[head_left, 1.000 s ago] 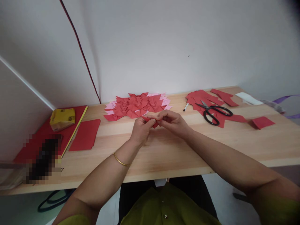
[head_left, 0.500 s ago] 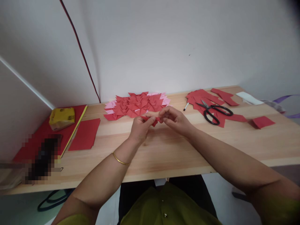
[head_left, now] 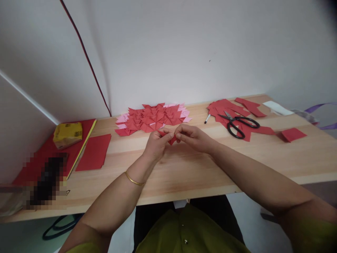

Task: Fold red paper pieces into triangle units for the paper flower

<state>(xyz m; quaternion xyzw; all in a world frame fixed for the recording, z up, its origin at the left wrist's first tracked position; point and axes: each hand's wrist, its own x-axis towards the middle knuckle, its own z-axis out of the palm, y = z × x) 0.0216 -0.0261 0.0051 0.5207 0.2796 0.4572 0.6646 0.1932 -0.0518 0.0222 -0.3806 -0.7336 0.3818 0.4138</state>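
Soft, even daylight; wide-angle stretch and vignetting at edges.

- left hand (head_left: 155,146) and right hand (head_left: 193,137) are bare, as are both forearms.
- a thin gold bangle (head_left: 134,180), plain and smooth, circles the left wrist.
- an olive-green top (head_left: 189,228) covers the chest, with a small pale button (head_left: 185,241) on its middle seam.
- short sleeves (head_left: 316,239) of the same olive green show at the bottom corners, one on each upper arm.
- a dark, perhaps black, lower garment (head_left: 210,211) shows over the lap; its make is hard to tell.
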